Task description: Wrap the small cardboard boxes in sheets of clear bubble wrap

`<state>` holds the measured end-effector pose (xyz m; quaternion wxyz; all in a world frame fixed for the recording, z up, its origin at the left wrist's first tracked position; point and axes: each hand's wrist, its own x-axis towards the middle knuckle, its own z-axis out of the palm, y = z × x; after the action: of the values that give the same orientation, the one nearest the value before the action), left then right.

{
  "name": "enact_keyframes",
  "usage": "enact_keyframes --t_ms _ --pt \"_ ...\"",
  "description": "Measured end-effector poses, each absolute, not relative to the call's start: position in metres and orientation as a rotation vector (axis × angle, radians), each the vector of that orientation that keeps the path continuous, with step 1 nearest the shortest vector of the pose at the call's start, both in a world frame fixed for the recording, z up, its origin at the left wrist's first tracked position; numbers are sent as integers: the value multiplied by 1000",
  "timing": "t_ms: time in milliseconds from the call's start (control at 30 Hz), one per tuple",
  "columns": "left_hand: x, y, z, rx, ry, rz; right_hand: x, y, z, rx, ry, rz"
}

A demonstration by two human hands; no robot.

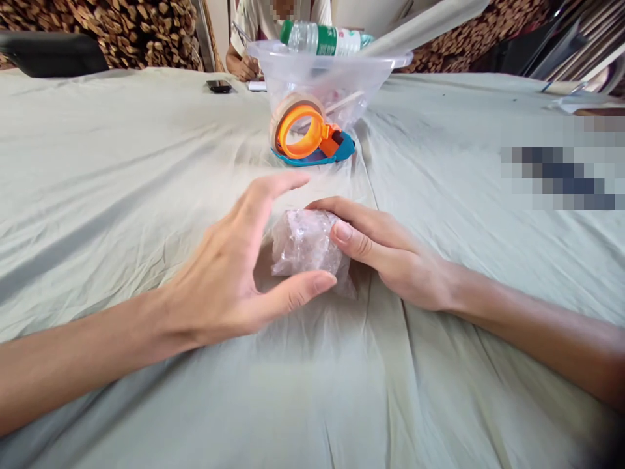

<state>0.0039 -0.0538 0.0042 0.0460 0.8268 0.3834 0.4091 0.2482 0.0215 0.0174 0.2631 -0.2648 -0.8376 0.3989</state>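
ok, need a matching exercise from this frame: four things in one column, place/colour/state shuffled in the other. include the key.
Column 1
1. bundle in clear plastic
2. tape dispenser
3. bottle
4. left hand

Column 2
A. green-capped, on its side at the top of the clear tub
B. open in a C shape
C. touched by the thumb of the right hand
D. orange and blue, on the near side of the tub

Pairs: 1-C, 2-D, 3-A, 4-B
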Motion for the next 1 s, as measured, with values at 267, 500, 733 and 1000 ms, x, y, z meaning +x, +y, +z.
enact_keyframes --t_ms 267,500,733,1000 --pt "9 -53 -3 2473 1402 895 250 21 4 -493 -2217 813" --pt "4 -49 -6 2319 1551 1022 249 27 -1 -403 -2346 397" --pt "3 -41 -6 2184 1470 1241 246 39 -6 -605 -2291 301" --pt "-1 -33 2 1776 1482 1344 250 43 -10 -699 -2217 154"
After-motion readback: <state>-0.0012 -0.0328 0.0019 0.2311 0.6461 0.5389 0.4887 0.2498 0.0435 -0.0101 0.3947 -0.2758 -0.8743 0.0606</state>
